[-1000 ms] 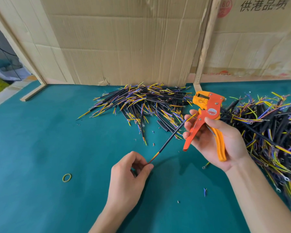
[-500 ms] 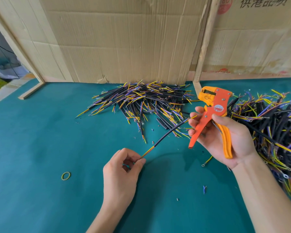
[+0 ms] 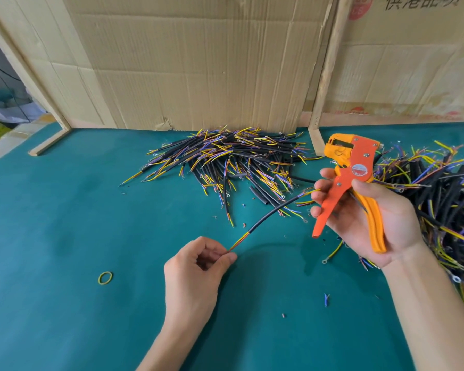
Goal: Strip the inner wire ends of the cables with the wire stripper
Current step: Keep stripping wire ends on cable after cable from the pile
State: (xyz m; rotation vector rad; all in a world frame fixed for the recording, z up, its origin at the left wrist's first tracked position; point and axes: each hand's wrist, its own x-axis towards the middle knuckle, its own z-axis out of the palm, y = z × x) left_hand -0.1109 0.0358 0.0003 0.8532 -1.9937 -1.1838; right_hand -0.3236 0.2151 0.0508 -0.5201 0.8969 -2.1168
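Cable (image 3: 273,213), black-sheathed and gently bowed, hangs above mid-table: my left hand (image 3: 196,269) pinches its yellow inner wires, my right hand (image 3: 370,215) grips the far end alongside the orange plastic wire stripper (image 3: 346,178). Bristling cable heaps (image 3: 225,162) crowd the felt table's (image 3: 65,236) back and right edges; a rubber band (image 3: 105,277) lies toward the left.

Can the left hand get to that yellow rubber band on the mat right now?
Probably not freely: the left hand pinches the cable end. The rubber band lies nearby on bare mat, nothing between them, so it would need to let go first.
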